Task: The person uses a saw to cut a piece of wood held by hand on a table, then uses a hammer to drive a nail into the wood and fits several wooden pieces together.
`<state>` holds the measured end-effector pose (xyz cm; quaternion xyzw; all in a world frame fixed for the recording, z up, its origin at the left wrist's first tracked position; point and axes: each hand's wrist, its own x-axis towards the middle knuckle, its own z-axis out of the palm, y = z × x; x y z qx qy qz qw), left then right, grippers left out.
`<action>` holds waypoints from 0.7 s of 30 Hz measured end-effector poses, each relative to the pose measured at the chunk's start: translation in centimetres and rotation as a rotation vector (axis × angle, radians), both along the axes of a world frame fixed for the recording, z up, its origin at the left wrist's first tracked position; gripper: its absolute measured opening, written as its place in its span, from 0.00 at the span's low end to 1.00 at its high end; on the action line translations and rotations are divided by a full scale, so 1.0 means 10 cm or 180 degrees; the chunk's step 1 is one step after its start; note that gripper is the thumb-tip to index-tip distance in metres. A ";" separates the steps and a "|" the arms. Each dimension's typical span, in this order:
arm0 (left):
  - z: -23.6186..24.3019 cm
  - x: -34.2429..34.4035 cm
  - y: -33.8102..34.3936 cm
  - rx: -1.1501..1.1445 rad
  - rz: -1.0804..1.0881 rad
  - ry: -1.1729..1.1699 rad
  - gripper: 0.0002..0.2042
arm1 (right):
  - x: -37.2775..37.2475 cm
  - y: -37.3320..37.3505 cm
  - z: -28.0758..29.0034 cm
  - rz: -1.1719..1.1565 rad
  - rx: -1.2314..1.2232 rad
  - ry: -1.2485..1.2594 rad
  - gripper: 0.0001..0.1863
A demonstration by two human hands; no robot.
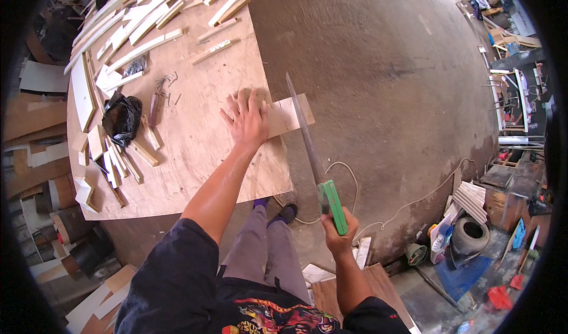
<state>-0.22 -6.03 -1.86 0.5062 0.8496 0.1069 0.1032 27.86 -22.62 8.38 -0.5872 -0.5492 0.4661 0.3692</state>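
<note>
My left hand [246, 121] lies flat with its fingers spread, pressing a short pale wooden board [286, 116] onto the plywood tabletop [201, 127]. The board's right end sticks out past the table's edge over the floor. My right hand [339, 230] is closed around the green handle of a handsaw [306, 133]. The long, narrow blade points away from me and crosses the overhanging part of the board near its end. Whether the teeth touch the wood I cannot tell.
Several wood strips [142, 23] lie across the far part of the table. Near its left side are a black plastic bag [122, 119], loose nails [168, 83] and a wooden-handled tool [154, 109]. A cable [408, 207] runs over the floor. A tire [470, 236] stands at the right.
</note>
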 end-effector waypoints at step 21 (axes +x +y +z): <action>-0.05 0.14 0.22 0.0116 0.0326 0.0266 0.27 | -0.23 0.15 -0.28 0.0386 0.0372 -0.0179 0.11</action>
